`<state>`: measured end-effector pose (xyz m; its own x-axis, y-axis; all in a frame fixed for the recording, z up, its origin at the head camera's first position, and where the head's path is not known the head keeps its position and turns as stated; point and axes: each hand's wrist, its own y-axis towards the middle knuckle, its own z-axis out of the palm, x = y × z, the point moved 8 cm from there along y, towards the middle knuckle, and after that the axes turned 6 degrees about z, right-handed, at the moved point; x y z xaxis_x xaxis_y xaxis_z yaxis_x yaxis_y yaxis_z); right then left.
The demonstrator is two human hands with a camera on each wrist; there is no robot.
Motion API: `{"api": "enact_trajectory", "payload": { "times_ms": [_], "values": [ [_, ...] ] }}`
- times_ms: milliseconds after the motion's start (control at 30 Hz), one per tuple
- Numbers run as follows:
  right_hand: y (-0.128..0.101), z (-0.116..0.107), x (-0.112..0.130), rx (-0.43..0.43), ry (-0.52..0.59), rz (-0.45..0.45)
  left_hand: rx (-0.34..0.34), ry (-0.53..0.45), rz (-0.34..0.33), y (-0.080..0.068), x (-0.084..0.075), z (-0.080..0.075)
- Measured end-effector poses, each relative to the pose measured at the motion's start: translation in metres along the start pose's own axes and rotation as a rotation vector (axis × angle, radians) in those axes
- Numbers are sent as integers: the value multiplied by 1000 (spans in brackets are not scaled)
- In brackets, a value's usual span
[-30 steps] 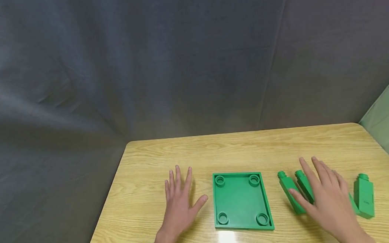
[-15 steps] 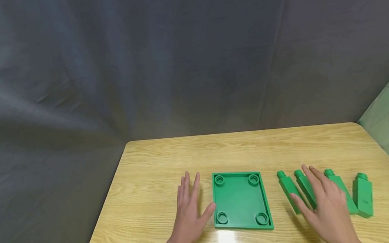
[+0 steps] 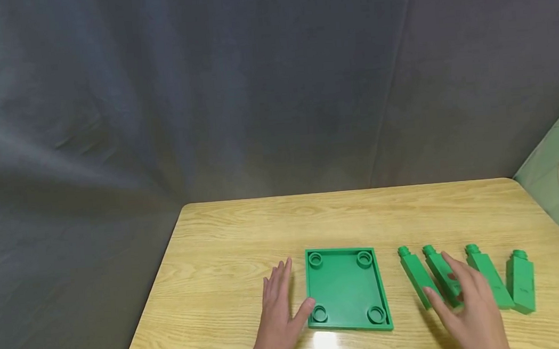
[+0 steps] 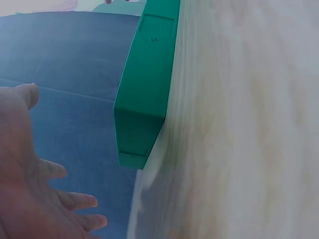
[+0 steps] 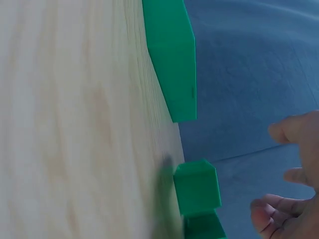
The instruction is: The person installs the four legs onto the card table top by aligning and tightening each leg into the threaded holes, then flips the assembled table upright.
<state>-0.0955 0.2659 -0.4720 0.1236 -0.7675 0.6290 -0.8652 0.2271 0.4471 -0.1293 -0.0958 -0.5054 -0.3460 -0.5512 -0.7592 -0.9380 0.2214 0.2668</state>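
Two hands lie over a wooden counter (image 3: 225, 236) with green toy parts on it. The left hand (image 3: 278, 313) is at the near left. Its fingers are straight and a little spread, pointing away to the far side. Its thumb tip touches, or almost touches, the near left corner of the green plate (image 3: 346, 288). It holds nothing.

The green plate lies flat in the middle. It is nearly square, a bit longer from near to far. It has a low rim and four round sockets, one in each corner. In the left wrist view a small mark shows on its side, too tiny to read for sure.

To the right lie four green pegs in a row. Each is a long block with a small round knob at its far end. The first peg (image 3: 415, 275), the second peg (image 3: 438, 271) and the third peg (image 3: 488, 276) lean a little, with knobs to the far left. The fourth peg (image 3: 521, 281) points nearly straight away.

The right hand (image 3: 470, 307) is open with loose fingers. It is over the near ends of the second and third pegs. It grips nothing. I cannot tell if it touches them.
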Motion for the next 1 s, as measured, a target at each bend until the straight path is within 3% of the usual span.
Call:
{"api": "enact_trajectory", "payload": {
  "times_ms": [233,533,667,1000],
  "values": [
    [-7,7,-6,31,-9,48,11,-96,-41,-4,11,8],
    [-14,10,-18,94,-134,96,48,-145,-17,-8,17,23],
    [-16,13,-23,138,-179,130,55,-138,-13,-10,18,27],
    [-21,21,-22,166,-247,103,81,-96,-29,-12,23,33]
  ]
}}
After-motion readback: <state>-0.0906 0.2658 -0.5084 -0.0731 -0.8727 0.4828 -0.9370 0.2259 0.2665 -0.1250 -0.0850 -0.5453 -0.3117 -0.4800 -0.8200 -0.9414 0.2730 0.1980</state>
